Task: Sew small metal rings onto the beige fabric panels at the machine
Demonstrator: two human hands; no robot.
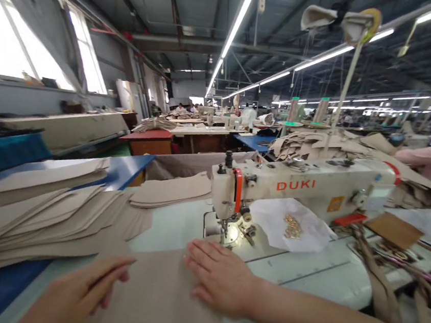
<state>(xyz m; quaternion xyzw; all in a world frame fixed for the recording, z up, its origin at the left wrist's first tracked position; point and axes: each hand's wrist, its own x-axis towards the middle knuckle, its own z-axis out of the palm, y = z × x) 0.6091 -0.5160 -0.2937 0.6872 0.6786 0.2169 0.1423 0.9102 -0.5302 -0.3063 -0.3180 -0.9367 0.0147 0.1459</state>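
Observation:
A beige panel (159, 294), of fabric or a leather-like sheet, lies on the pale green bed of a DUKI sewing machine (298, 183). My right hand (222, 278) rests flat on the panel's right part, fingers stretched out just in front of the needle and presser foot (224, 226). Over the panel's left side is my left hand (82, 291), slightly blurred, its index finger extended and other fingers partly bent. Nothing shows in its grasp, and I cannot tell whether it touches the panel. Left of the machine, similar beige panels (40, 220) lie fanned out.
Small gold-coloured metal pieces (292, 226) sit on white paper (271, 213) beside the machine head. Beige straps (376, 281) and a brown card (395, 231) lie at the right. Thread cones (293, 110) stand behind. A person in a pink sleeve (428, 153) is at far right.

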